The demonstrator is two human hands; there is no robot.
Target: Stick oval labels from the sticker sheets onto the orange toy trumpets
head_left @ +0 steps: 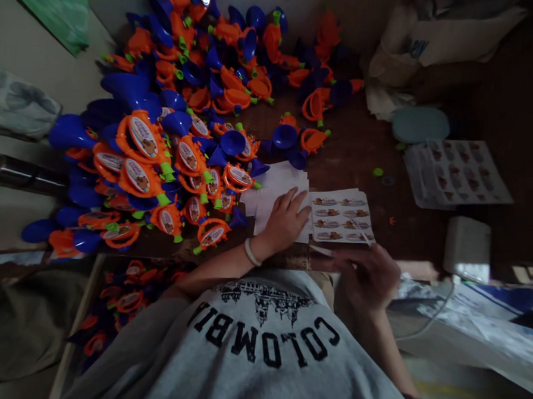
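My left hand [287, 221] lies with its fingers spread on loose white sheets [273, 191], a pale band round its wrist. Beside it on the table is a sticker sheet [342, 215] printed with rows of oval labels in two columns. My right hand [372, 275], blurred by motion, is at the lower right corner of that sheet with its fingers drawn together. Thin pale slivers show near its fingertips, too smeared to name. Left of my hands are piled orange and blue toy trumpets [142, 136] with green mouthpieces, the nearer ones bearing oval labels.
More toy trumpets [236, 94] lie heaped at the back, and others [129, 299] fill a container below the table at left. Stacked sticker sheets [467, 174], a pale blue oval case [420, 124] and a white box with a cable [467, 246] are at right. A dark bottle [24, 172] lies far left.
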